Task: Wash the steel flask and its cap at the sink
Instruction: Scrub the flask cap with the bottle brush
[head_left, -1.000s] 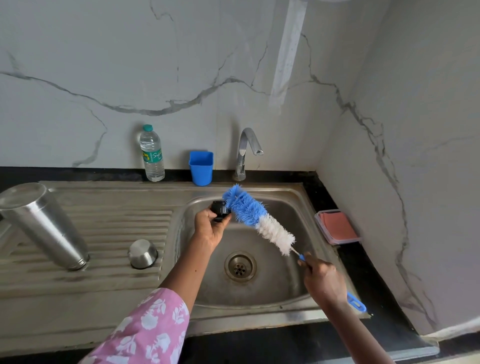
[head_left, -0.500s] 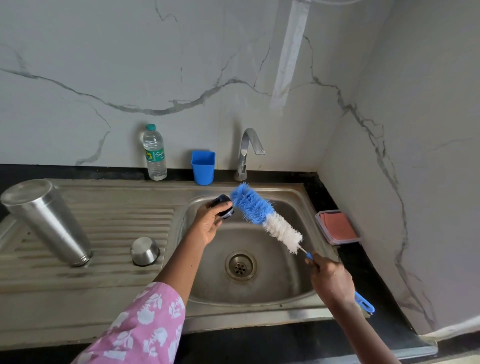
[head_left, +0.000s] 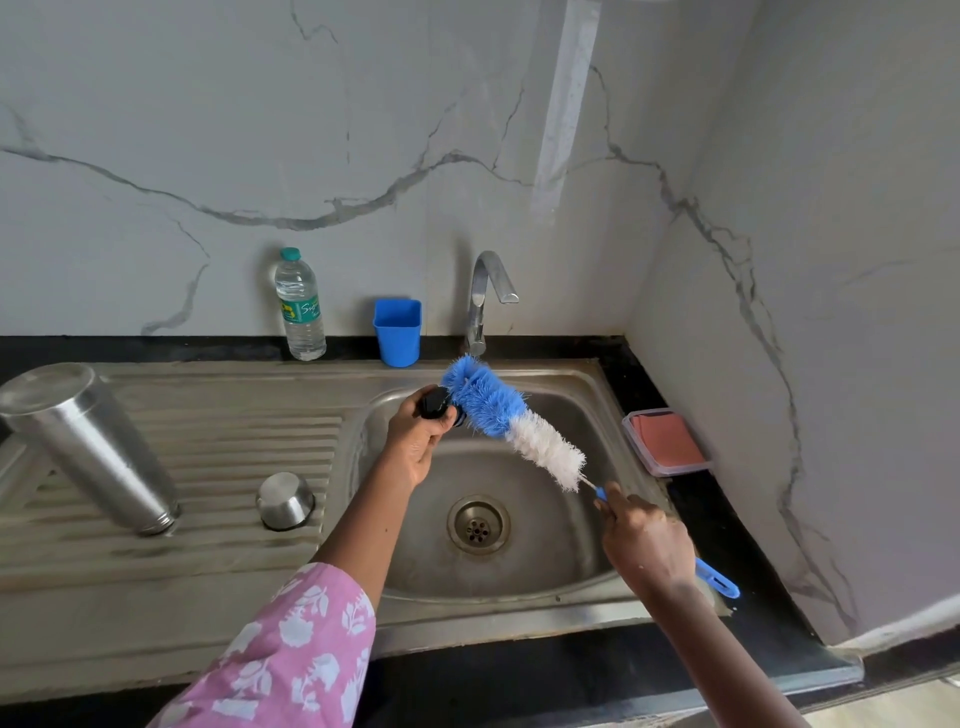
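My left hand (head_left: 415, 441) grips a small black cap (head_left: 435, 402) above the sink basin (head_left: 571, 519). My right hand (head_left: 647, 540) holds the blue handle of a bottle brush (head_left: 511, 418), whose blue and white bristles press against the cap. The steel flask (head_left: 88, 447) stands upside down and tilted on the left of the drainboard. A small steel cup lid (head_left: 284, 501) lies mouth down on the drainboard beside the basin.
A tap (head_left: 485, 296) stands behind the basin, with no water running. A blue plastic cup (head_left: 397, 331) and a water bottle (head_left: 300, 306) stand by the wall. A clear box with an orange cloth (head_left: 667, 441) sits on the black counter at right.
The brush tip has shifted slightly against the cap, and my left hand has turned the cap a little. The flask and steel lid have not moved.
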